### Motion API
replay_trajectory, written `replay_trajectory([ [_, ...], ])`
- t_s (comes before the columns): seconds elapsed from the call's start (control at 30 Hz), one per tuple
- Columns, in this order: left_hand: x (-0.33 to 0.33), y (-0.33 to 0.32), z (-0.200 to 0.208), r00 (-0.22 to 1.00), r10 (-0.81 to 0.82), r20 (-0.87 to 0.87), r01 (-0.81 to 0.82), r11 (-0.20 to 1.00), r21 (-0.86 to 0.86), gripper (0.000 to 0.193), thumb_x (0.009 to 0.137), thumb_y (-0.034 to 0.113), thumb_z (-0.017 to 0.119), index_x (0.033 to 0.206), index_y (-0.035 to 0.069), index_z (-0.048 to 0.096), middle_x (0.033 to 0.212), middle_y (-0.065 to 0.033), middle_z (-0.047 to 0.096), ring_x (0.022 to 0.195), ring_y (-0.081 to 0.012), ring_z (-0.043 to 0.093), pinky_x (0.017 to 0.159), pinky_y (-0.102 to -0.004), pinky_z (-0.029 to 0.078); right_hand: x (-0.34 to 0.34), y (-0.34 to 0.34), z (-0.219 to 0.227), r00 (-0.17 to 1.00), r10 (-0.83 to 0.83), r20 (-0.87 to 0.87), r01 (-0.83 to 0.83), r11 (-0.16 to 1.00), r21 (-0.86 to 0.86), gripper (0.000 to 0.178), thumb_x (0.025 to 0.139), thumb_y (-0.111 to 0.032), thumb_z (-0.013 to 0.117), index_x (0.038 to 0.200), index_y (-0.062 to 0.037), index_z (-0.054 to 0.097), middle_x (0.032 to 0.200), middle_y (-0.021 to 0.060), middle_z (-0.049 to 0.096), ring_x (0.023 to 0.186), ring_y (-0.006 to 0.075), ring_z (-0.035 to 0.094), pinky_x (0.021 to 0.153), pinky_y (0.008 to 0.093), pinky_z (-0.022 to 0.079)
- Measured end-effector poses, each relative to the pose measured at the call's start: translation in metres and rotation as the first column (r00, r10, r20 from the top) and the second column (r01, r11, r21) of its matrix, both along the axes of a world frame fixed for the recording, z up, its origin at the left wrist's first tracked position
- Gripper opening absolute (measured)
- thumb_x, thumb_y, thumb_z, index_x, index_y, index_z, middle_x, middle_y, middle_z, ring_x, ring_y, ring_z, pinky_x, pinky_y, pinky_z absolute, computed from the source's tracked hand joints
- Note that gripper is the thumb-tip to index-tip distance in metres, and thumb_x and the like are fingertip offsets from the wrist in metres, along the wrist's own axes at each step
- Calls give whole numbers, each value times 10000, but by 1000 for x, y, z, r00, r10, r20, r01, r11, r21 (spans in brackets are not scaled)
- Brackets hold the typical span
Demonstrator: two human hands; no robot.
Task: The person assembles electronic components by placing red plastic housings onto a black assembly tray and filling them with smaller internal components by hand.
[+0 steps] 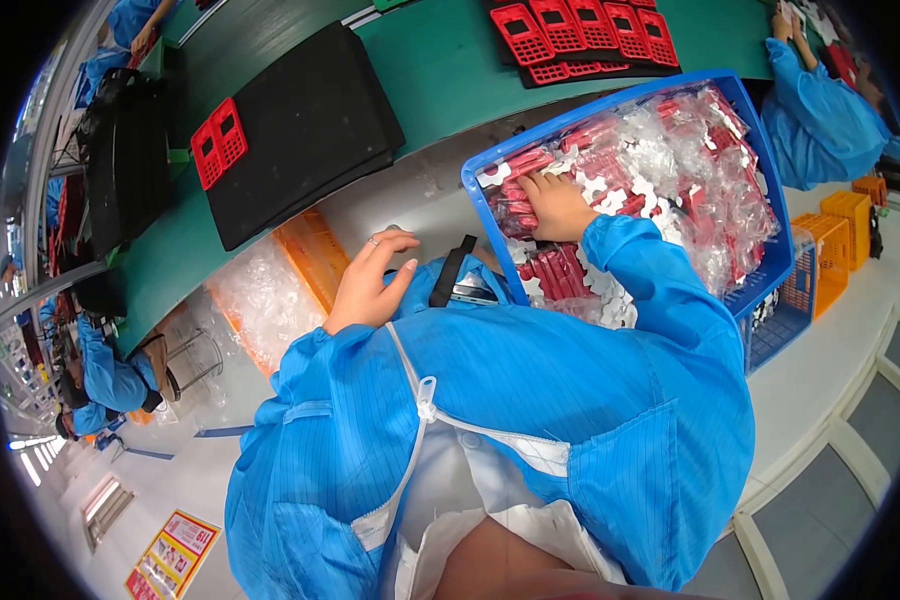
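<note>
My right hand (560,207) reaches into a blue plastic crate (477,187), its fingers bent over bagged red plastic parts (511,203) near the crate's left side. Many such parts fill the crate, in clear bags mixed with white cut-out pieces (638,190). In front of my torso my left hand (370,285) is raised with its fingers apart, holding nothing; a ring is on one finger. Two red keypad covers (218,143) lie on a black mat (300,130) on the green bench, beyond my left hand.
More red keypad covers (580,30) lie in rows at the back of the green bench (450,85). Below its edge, an orange crate (310,255) stands beside clear plastic bags (270,300). Yellow crates (825,245) stand at the right. Co-workers in blue (825,120) are nearby.
</note>
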State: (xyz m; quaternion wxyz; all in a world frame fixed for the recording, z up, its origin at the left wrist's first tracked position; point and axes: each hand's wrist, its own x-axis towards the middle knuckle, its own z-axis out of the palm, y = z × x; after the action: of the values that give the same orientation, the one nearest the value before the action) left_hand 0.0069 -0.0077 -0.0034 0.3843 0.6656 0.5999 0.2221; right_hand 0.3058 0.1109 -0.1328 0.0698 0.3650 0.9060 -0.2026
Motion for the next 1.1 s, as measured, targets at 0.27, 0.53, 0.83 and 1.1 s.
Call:
replay_trajectory([
  [0.27, 2, 2, -4, 1000, -14, 14, 14, 1000, -15, 243, 871, 120, 571, 1105, 54, 571, 1150, -118, 559, 1058, -280, 563, 909, -334, 448, 22, 12, 29, 968, -164, -191, 144, 983, -114, 874, 530, -253, 791, 1275, -15, 400, 1176, 203, 510, 1081, 370, 512, 930, 426, 418],
  [0.53, 21, 15, -1, 989, -143, 28, 144, 989, -29, 230, 877, 105, 557, 1096, 34, 568, 1159, -130, 563, 1108, -297, 529, 946, -359, 421, 32, 21, 11, 963, -158, -217, 122, 978, -171, 853, 614, -376, 776, 1289, -6, 408, 1199, 212, 506, 1132, 370, 486, 955, 436, 399],
  [0.83, 18, 7, -7, 996, -86, 12, 87, 995, -43, 234, 883, 164, 558, 1096, 70, 578, 1142, -111, 573, 1076, -305, 548, 922, -363, 441, 24, 3, 2, 974, 122, -190, -118, 993, 30, 826, 675, -333, 761, 1348, -57, 371, 1302, 154, 445, 1225, 343, 401, 1027, 441, 332],
  [1.1, 21, 7, -3, 996, -84, -29, 83, 996, -33, 238, 882, 170, 559, 1098, 72, 577, 1136, -114, 576, 1068, -310, 551, 911, -366, 449, 20, 19, -14, 973, 191, -130, -169, 972, 163, 762, 646, -168, 718, 1326, -65, 389, 1191, 148, 510, 1103, 329, 494, 905, 415, 433],
])
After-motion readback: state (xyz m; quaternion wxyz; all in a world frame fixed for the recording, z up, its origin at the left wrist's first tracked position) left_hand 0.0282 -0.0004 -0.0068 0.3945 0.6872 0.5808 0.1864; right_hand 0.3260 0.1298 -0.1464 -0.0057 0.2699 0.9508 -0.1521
